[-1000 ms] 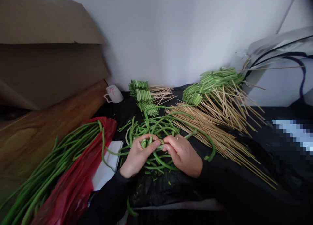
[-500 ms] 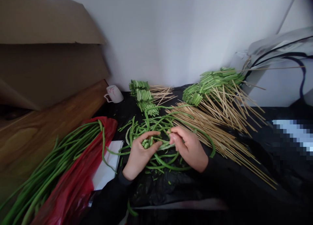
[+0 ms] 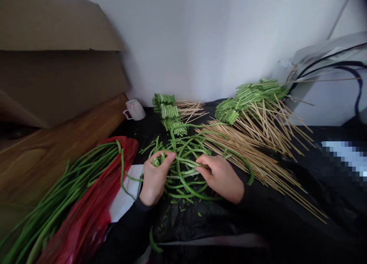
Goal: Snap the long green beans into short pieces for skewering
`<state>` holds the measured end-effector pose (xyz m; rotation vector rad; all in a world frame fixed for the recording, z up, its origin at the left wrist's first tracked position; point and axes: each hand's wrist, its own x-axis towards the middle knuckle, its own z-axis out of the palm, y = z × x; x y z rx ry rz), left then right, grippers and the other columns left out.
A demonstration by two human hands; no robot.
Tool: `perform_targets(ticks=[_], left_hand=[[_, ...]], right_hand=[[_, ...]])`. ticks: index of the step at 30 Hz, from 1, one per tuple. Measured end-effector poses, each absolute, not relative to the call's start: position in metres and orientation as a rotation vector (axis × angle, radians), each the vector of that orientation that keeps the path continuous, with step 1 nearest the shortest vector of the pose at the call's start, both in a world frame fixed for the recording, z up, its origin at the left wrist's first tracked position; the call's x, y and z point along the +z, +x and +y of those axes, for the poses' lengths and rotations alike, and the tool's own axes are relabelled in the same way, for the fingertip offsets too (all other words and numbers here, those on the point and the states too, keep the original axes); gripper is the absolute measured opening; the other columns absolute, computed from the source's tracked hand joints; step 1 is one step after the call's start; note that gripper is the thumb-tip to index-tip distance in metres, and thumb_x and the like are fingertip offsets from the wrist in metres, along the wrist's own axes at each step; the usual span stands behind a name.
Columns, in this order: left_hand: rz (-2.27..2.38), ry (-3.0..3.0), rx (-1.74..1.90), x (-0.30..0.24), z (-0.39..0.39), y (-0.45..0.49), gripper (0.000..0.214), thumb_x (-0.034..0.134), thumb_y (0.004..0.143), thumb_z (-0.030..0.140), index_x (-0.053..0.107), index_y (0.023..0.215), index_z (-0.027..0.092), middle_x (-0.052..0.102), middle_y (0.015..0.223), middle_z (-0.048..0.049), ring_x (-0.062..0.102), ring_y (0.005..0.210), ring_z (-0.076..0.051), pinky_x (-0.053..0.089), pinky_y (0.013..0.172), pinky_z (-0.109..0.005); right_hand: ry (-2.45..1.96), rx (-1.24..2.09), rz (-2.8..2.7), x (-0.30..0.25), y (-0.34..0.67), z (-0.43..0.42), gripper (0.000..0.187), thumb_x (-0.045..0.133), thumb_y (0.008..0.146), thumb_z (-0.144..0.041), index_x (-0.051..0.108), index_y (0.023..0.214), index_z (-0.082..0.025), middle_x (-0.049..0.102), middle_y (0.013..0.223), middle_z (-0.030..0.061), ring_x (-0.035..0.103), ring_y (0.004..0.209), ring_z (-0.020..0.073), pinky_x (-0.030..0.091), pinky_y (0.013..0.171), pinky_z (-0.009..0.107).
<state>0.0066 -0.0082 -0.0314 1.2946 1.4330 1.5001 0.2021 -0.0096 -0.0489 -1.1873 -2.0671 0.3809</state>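
Note:
My left hand is curled around a small bunch of cut long bean pieces, with thumb and fingers closed. Between the two hands stretches a long bean; its left end is at my left fingertips. My right hand pinches that bean with thumb and forefinger, and its other fingers are partly hidden. Under and behind both hands lies a tangled pile of loose long beans with small scraps, on black plastic sheeting.
Skewered bean stacks stand at the back centre and back right. Bare bamboo skewers lie to the right. At left are a red bag with long beans, a white mug and a cardboard box.
My hands have moved apart, the left one shifting left with its bean pieces. A length of long bean now spans the gap between them. The piles around have not moved.

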Motion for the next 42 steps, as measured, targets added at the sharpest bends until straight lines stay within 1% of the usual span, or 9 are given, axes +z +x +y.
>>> perform_targets(ticks=[2,5,8,12,17,22,27,37,42], left_hand=[[1.446,1.281,1.514,-0.032,-0.007,0.006,0.025,0.075,0.072,0.039,0.07,0.08,0.016,0.065,0.072,-0.0007,0.056,0.063,-0.012,0.044,0.062,-0.023],[1.464,1.311,1.532,-0.032,-0.006,0.006,0.028,0.074,0.073,0.039,0.072,0.089,0.016,0.069,0.08,-0.0031,0.061,0.071,-0.015,0.047,0.067,-0.025],[1.507,1.417,1.534,-0.029,-0.009,0.006,0.022,0.073,0.075,0.038,0.072,0.083,0.017,0.071,0.083,-0.0035,0.063,0.077,-0.017,0.048,0.072,-0.026],[1.617,1.636,1.519,-0.023,-0.016,0.009,0.018,0.07,0.077,0.035,0.071,0.074,0.017,0.07,0.075,-0.0019,0.063,0.073,-0.017,0.048,0.072,-0.026],[1.51,2.031,1.422,-0.027,-0.018,0.011,0.014,0.067,0.082,0.027,0.074,0.091,0.02,0.071,0.084,-0.0038,0.063,0.078,-0.017,0.047,0.075,-0.027],[1.459,2.36,1.138,-0.039,-0.016,0.01,0.017,0.064,0.085,0.027,0.073,0.098,0.021,0.067,0.084,-0.0056,0.063,0.078,-0.017,0.047,0.072,-0.027],[1.457,2.429,1.07,-0.041,-0.017,0.01,0.014,0.061,0.087,0.025,0.072,0.095,0.02,0.066,0.084,-0.0053,0.063,0.077,-0.016,0.046,0.072,-0.026],[1.308,1.921,1.218,-0.02,-0.019,0.012,0.011,0.073,0.077,0.029,0.071,0.072,0.019,0.067,0.073,-0.0022,0.06,0.071,-0.016,0.046,0.07,-0.026],[1.28,1.699,1.196,-0.017,-0.019,0.012,0.015,0.074,0.075,0.031,0.07,0.071,0.017,0.066,0.074,-0.0025,0.059,0.072,-0.016,0.045,0.07,-0.026]], right_hand=[[-1.159,0.306,-2.063,-0.05,0.204,-0.009,0.003,0.059,0.089,-0.02,0.062,0.09,-0.02,0.07,0.084,-0.0004,0.061,0.079,0.017,0.037,0.075,0.03],[-1.138,0.101,-2.077,-0.049,0.205,-0.009,0.011,0.055,0.092,-0.021,0.066,0.092,-0.019,0.069,0.084,0.0016,0.059,0.081,0.0183,0.035,0.079,0.032],[-1.129,-0.136,-2.127,-0.047,0.206,-0.011,0.017,0.052,0.093,-0.017,0.069,0.091,-0.018,0.066,0.076,0.0027,0.056,0.076,0.0193,0.033,0.076,0.035],[-1.085,-0.338,-2.173,-0.046,0.205,-0.013,0.017,0.053,0.089,-0.013,0.07,0.092,-0.016,0.062,0.07,0.0024,0.053,0.073,0.0194,0.031,0.072,0.036],[-1.033,-0.446,-2.179,-0.047,0.206,-0.014,0.019,0.053,0.089,-0.012,0.07,0.098,-0.015,0.061,0.07,0.0032,0.052,0.075,0.0206,0.031,0.07,0.037],[-0.982,-0.489,-2.202,-0.046,0.207,-0.015,0.024,0.048,0.092,-0.013,0.068,0.105,-0.015,0.064,0.075,0.0055,0.052,0.081,0.0222,0.034,0.074,0.039],[-0.934,-0.496,-2.197,-0.045,0.205,-0.017,0.025,0.047,0.094,-0.012,0.068,0.105,-0.015,0.064,0.074,0.005,0.053,0.082,0.0216,0.035,0.078,0.04],[-0.951,-0.254,-2.051,-0.038,0.202,-0.019,0.022,0.048,0.094,-0.015,0.069,0.1,-0.016,0.068,0.072,0.0028,0.056,0.076,0.0187,0.036,0.075,0.037],[-0.937,-0.147,-2.04,-0.043,0.199,-0.02,0.02,0.05,0.094,-0.019,0.069,0.098,-0.016,0.07,0.073,0.0026,0.058,0.076,0.0191,0.038,0.076,0.037]])
